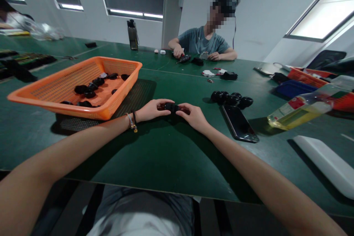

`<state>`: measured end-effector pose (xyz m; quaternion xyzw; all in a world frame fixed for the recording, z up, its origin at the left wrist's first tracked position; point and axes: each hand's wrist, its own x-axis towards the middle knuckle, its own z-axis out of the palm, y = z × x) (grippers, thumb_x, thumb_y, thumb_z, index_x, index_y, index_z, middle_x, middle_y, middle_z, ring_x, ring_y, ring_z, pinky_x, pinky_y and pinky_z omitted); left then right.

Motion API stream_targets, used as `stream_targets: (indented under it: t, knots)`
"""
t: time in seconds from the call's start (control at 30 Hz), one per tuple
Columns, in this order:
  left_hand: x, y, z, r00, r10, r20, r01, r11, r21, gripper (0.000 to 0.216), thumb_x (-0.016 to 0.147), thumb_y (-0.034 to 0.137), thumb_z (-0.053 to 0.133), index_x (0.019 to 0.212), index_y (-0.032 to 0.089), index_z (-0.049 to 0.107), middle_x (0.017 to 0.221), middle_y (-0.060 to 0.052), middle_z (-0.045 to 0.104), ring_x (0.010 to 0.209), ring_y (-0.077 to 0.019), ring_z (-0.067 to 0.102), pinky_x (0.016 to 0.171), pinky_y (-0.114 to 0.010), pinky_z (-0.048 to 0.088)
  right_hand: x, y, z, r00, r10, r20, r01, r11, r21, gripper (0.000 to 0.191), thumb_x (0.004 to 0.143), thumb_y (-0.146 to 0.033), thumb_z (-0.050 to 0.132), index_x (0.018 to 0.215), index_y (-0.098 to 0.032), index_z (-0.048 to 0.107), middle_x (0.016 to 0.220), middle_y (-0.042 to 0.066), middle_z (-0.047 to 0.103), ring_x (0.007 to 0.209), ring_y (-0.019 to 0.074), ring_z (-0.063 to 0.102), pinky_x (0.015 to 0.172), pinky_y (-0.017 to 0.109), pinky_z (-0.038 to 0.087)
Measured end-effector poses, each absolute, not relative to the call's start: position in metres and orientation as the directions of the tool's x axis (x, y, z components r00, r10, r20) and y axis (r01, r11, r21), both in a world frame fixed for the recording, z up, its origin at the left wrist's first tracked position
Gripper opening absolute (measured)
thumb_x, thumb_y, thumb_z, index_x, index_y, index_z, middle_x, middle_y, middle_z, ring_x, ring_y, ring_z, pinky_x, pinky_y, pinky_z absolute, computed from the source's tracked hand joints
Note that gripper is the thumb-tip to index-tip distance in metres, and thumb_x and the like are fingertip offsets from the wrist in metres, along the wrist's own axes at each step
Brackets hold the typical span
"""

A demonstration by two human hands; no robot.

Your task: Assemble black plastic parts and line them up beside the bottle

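Between my two hands, low over the green table (166, 162), is a small black part (172, 107) with a rounded, blocky shape; its exact kind is too small to tell. The fingers of my left hand (155, 110) pinch its left end, and those of my right hand (193, 116) grip its right end. To the left stands an orange perforated basket (117, 99), holding several loose round black parts (90, 89). Right of my hands, a cluster of shiny black round parts (231, 99) sits on the table, just behind a dark phone (240, 123).
At right lie a tilted bottle of yellow liquid (300, 110), a white block (326, 164) and a blue tray (294, 89). Across the table a co-worker (207, 42) handles a tool beside small white and black pieces (221, 73). A dark water bottle (132, 35) stands far back.
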<state>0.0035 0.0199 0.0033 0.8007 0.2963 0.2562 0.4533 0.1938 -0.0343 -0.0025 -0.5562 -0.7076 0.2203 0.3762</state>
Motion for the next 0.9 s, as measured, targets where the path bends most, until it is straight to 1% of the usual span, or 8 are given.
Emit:
stream_targets:
  t: [0.37,0.57,0.67,0.73,0.9]
  knots:
    - [0.0037,0.0219,0.0008,0.704,0.694,0.151,0.222,-0.417,0.881,0.052,0.070,0.032,0.063,0.118,0.014,0.052,0.115,-0.010,0.061,0.102,-0.0214,0.058,0.089,-0.037,0.045,0.1946,-0.0336,-0.0032,-0.109,0.950,0.294,0.621,0.296,-0.726,0.014,0.075,-0.021,0.061,0.088,-0.017,0.066,0.081,0.004,0.071,0.072,0.0161,0.065,0.067,0.029,0.050]
    - [0.0038,0.0198,0.0041,0.697,0.703,0.143,0.250,-0.424,0.870,0.054,0.070,0.033,0.063,0.118,0.012,0.053,0.113,-0.011,0.061,0.101,-0.0222,0.058,0.089,-0.037,0.045,0.1946,-0.0351,-0.0026,-0.108,0.950,0.292,0.599,0.296,-0.744,0.020,0.074,-0.021,0.061,0.093,-0.017,0.064,0.084,0.005,0.070,0.073,0.0158,0.064,0.069,0.030,0.050]
    - [0.0042,0.0197,0.0046,0.696,0.702,0.147,0.259,-0.438,0.861,0.051,0.071,0.032,0.062,0.118,0.013,0.053,0.114,-0.010,0.061,0.101,-0.0216,0.058,0.089,-0.037,0.045,0.1946,-0.0361,-0.0030,-0.119,0.948,0.294,0.571,0.307,-0.761,0.028,0.070,-0.019,0.064,0.098,-0.017,0.061,0.079,0.003,0.069,0.071,0.0148,0.063,0.068,0.030,0.050]
    - [0.0046,0.0203,0.0039,0.695,0.702,0.154,0.258,-0.444,0.858,0.050,0.071,0.031,0.061,0.118,0.014,0.053,0.114,-0.009,0.061,0.100,-0.0207,0.058,0.089,-0.037,0.045,0.1947,-0.0362,-0.0035,-0.127,0.946,0.299,0.553,0.318,-0.770,0.031,0.068,-0.017,0.065,0.098,-0.018,0.060,0.074,0.000,0.067,0.069,0.0143,0.063,0.068,0.030,0.049]
    - [0.0046,0.0213,0.0024,0.693,0.705,0.153,0.260,-0.442,0.859,0.050,0.071,0.030,0.061,0.117,0.014,0.054,0.112,-0.009,0.062,0.098,-0.0198,0.059,0.088,-0.036,0.045,0.1947,-0.0352,-0.0043,-0.129,0.946,0.297,0.559,0.317,-0.766,0.027,0.067,-0.017,0.065,0.093,-0.019,0.059,0.070,-0.002,0.064,0.066,0.0136,0.061,0.065,0.030,0.048]
